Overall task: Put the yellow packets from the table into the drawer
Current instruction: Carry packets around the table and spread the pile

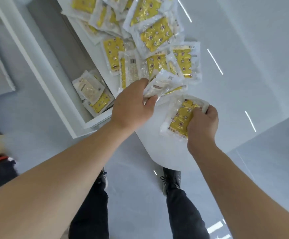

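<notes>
White glossy tabletop (235, 69), rounded near corner, over a pale grey floor (133, 187) with streaks of reflected light. Open white drawer (42, 66) below the tabletop's left edge.

Packets (155, 37): flat clear-plastic pouches with white sealed borders, each holding a yellow insert printed with small dark and white motifs; some lie pale side up showing a printed label. Loose overlapping heap on the tabletop, along the edge above the drawer. A few packets (95, 95) lie in the drawer's near corner, stacked.

Left hand (131, 107): fingers curled, thumb pinching a crumpled packet (164, 83), pale side up, at the heap's near end.

Right hand (202, 125): fingers curled round a second packet (180, 118), yellow face up, just above the tabletop's near corner.

Dark trousers and shoes (171, 178) visible below.
</notes>
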### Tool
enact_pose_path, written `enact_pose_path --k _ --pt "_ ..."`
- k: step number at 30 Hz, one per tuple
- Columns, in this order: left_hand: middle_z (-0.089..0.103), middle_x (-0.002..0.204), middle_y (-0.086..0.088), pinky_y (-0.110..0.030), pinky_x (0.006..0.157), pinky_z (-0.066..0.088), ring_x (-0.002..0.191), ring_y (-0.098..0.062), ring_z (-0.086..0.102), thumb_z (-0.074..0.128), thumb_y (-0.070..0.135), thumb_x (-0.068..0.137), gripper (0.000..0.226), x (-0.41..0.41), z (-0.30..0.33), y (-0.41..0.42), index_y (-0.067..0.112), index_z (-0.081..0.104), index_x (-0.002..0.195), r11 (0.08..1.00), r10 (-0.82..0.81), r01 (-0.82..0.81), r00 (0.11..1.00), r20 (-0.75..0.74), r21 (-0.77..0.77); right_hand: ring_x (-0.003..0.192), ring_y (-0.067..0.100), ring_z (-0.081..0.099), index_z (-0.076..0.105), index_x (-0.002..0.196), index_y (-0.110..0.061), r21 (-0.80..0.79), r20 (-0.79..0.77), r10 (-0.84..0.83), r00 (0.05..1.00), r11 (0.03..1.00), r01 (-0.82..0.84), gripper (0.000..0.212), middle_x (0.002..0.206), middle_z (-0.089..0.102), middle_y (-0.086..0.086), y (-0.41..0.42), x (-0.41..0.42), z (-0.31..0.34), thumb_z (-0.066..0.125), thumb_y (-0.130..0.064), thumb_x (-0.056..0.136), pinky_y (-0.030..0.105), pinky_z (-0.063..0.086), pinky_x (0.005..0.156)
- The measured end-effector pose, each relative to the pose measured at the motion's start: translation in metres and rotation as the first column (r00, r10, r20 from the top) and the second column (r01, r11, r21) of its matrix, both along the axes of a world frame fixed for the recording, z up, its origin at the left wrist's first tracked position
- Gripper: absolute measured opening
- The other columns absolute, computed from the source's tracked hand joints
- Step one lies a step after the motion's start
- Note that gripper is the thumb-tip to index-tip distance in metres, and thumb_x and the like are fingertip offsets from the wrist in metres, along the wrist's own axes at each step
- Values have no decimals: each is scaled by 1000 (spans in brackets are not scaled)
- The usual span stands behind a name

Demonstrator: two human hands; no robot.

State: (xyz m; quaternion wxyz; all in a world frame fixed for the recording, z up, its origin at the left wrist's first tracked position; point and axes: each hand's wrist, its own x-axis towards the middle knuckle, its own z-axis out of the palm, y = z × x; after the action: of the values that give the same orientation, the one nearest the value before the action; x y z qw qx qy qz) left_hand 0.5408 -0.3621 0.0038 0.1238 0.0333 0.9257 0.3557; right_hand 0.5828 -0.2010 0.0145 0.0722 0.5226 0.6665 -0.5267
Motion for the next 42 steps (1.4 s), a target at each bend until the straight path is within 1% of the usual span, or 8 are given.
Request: enact_pose_path --k 5,12,17,22,27,31,37,42 --pt "69 91 -3 -47 67 54 81 -22 65 55 37 87 28 -25 -2 -37 14 60 100 991 -133 131 990 50 32 60 16 29 39 80 -18 22 -20 -191 981 981 191 13 73 34 -1 -42 0 -3 39 -9 89 27 27 50" --pt "68 93 0 -42 67 55 83 -20 64 60 34 86 27 -47 -2 -76 14 62 105 922 -386 385 920 65 29 51 13 27 32 67 -21 -5 -16 -410 912 912 410 26 65 32 -7 -95 3 -2 39 -9 90 23 27 45" --pt "69 98 -1 -42 69 56 87 -20 65 65 26 87 25 -68 1 -82 13 62 108 888 -459 457 887 47 50 52 13 29 32 70 -19 -39 -39 -534 844 845 533 24 66 33 -5 -116 -1 -2 39 -9 91 22 30 45" --pt "65 89 0 -33 61 49 76 -20 60 65 28 88 20 -95 -6 -92 14 61 101 779 -628 628 778 12 4 43 7 30 33 68 -19 -30 -69 -626 776 779 626 27 63 34 -7 -151 -11 -6 40 -5 90 22 32 44" --pt "62 85 1 -31 57 45 71 -19 57 64 27 88 17 -141 3 -131 15 61 100 649 -760 760 650 25 -29 49 9 31 34 70 -18 -28 -105 -668 737 743 669 25 64 34 -4 -199 -33 -2 40 -4 90 20 31 42" --pt "58 80 3 -27 53 38 67 -19 55 65 32 88 20 -177 7 -157 16 60 101 530 -841 838 539 50 -127 61 17 37 41 73 -19 -20 -148 -646 749 759 651 20 68 40 -3 -228 -55 -5 41 -7 90 30 34 53" --pt "51 77 6 -24 51 29 65 -16 47 67 32 87 25 -214 -9 -195 14 59 103 441 -886 878 459 65 -187 54 13 32 37 63 -32 -23 -229 -474 850 876 482 37 55 36 -13 -267 -79 -19 45 -10 92 33 30 52" --pt "40 68 16 -20 49 24 66 -15 43 72 27 84 18 -236 -44 -220 15 59 90 265 -955 951 282 92 -157 63 18 48 53 91 -22 154 -188 -197 962 961 227 11 70 54 -6 -292 -88 -51 48 -13 95 36 41 56"
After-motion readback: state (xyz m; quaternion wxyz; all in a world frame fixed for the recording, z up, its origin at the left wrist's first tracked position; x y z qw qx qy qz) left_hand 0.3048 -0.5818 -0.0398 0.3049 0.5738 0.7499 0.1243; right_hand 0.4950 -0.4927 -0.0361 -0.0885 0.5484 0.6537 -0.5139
